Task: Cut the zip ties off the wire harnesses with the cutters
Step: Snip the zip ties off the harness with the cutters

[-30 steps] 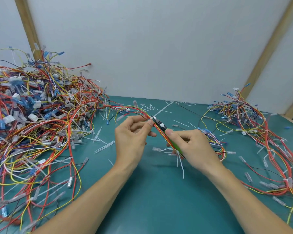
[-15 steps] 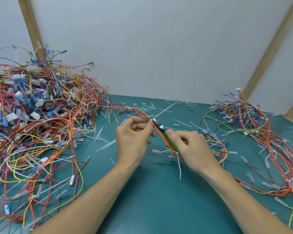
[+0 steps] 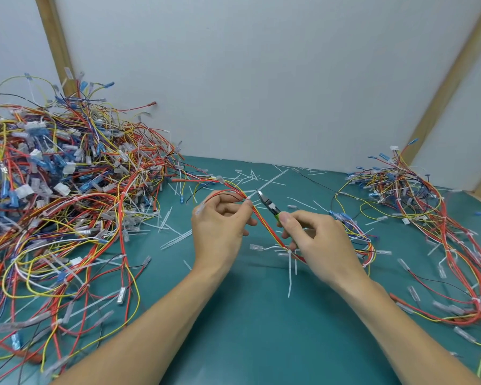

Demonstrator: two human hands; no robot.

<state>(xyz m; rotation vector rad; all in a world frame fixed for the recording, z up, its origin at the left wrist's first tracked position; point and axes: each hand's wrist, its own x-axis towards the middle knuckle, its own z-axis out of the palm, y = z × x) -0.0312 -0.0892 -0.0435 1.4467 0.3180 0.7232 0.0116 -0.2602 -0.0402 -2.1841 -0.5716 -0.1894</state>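
Large tangled pile [image 3: 53, 204] at left, probably uncut stock. Left hand [image 3: 220, 226] pinches the harness [image 3: 261, 220] at a white zip tie [image 3: 247, 196], fingers curled, holding it taut off the surface [image 3: 247, 329] for access. Right hand [image 3: 314, 240] curls round the green-handled cutters [image 3: 268, 204], tips just beside the tie. Smaller pile [image 3: 428, 218] at right, likely finished.

At the centre of the frame the left hand [image 3: 220, 220] pinches a red-and-yellow wire harness [image 3: 264, 223] above the green tabletop [image 3: 261, 329], while the right hand [image 3: 317, 240] grips green-handled cutters [image 3: 270, 205] whose tip points toward the upper left, just beside a white zip tie [image 3: 248, 197]. A large harness pile [image 3: 53, 204] fills the left, a smaller pile [image 3: 428, 218] the right.
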